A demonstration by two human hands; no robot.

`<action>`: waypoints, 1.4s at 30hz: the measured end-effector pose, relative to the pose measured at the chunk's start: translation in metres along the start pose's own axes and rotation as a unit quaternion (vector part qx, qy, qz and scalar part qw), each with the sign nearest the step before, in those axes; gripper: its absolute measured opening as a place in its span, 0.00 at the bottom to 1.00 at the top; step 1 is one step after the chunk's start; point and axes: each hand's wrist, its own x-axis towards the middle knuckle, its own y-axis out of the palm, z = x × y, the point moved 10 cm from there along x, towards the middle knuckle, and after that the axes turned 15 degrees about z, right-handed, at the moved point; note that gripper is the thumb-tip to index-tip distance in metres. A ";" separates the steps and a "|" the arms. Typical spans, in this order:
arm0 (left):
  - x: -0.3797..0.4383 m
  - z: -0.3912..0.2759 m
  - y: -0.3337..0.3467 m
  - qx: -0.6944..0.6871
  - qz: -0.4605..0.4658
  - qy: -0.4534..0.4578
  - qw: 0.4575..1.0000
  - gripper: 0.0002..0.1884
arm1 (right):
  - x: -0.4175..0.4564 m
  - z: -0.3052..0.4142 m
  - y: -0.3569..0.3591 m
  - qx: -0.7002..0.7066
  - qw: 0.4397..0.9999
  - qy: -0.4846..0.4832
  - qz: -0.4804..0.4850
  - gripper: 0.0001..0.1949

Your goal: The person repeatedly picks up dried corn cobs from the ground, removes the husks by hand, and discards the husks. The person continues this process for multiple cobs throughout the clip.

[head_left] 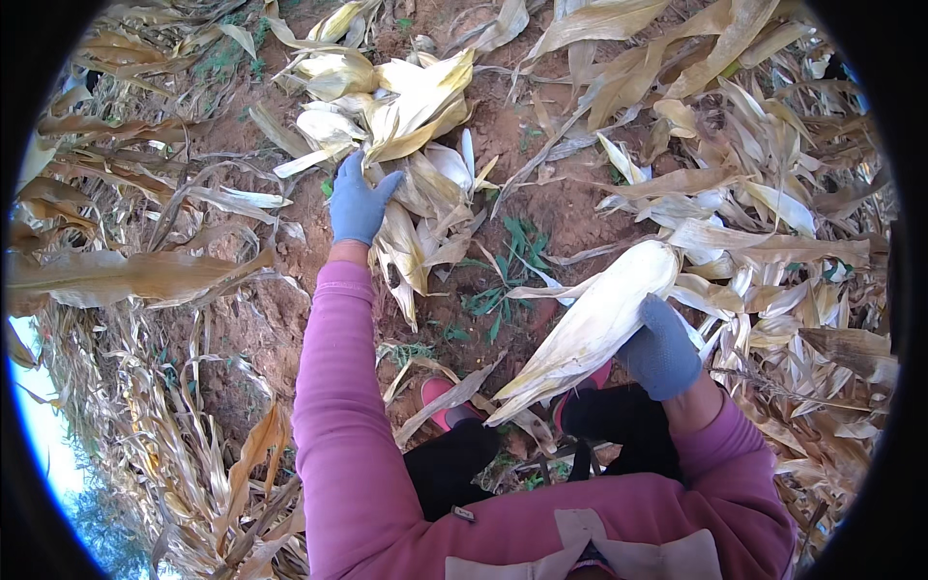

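In a grey-blue knit glove, my right hand (663, 351) grips a large ear of corn (598, 319) wrapped in pale dry husk. Its pointed husk tip slants down towards my shoes. My left hand (361, 199), gloved alike, reaches out to the near left edge of a heap of husked-over corn ears (420, 181). The left thumb stands apart from the fingers, and no object shows between them. Whether the left fingertips touch the husks is hard to see. A broad yellowish husk (420, 109) lies on top of the heap.
Dry corn stalks and leaves (783, 239) lie thick on the right, with more stalks (181, 464) on the left. Reddish soil (558, 210) runs between them. Green weeds (507, 275) grow before my pink shoes (438, 399). Long dry leaves (130, 279) jut in from the left.
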 end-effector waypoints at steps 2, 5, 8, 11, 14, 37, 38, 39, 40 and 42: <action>0.028 0.025 0.010 0.033 0.030 -0.026 0.999 0.45 | 0.009 -0.002 0.004 -0.024 0.999 0.022 0.016 0.30; 0.061 0.046 0.035 0.066 0.077 -0.065 0.993 0.52 | 0.020 0.003 0.009 -0.052 0.998 0.031 0.008 0.30; 0.087 0.072 0.073 0.049 0.153 -0.113 0.981 0.57 | 0.027 0.002 0.005 -0.064 0.995 0.070 -0.007 0.31; 0.098 0.075 0.088 -0.017 0.241 -0.154 0.958 0.58 | 0.034 0.001 0.000 -0.075 0.992 0.098 -0.014 0.31; 0.095 0.085 0.092 -0.019 0.255 -0.141 0.957 0.63 | 0.036 0.003 -0.002 -0.086 0.991 0.097 -0.012 0.31; -0.012 -0.037 0.142 -0.340 0.319 -0.137 0.874 0.32 | -0.003 0.014 0.004 -0.127 0.986 0.108 0.004 0.30; -0.001 -0.013 0.155 -0.348 0.263 -0.174 0.883 0.36 | -0.004 0.012 0.004 -0.121 0.986 0.114 0.005 0.30; 0.005 0.013 0.174 -0.357 0.205 -0.210 0.887 0.41 | -0.003 0.011 0.007 -0.106 0.988 0.112 0.007 0.31; 0.014 0.036 0.194 -0.368 0.147 -0.242 0.886 0.46 | -0.001 0.011 0.010 -0.096 0.989 0.109 0.007 0.31; 0.015 0.047 0.239 -0.466 0.100 -0.319 0.819 0.55 | 0.002 0.013 0.011 -0.099 0.990 0.097 0.010 0.31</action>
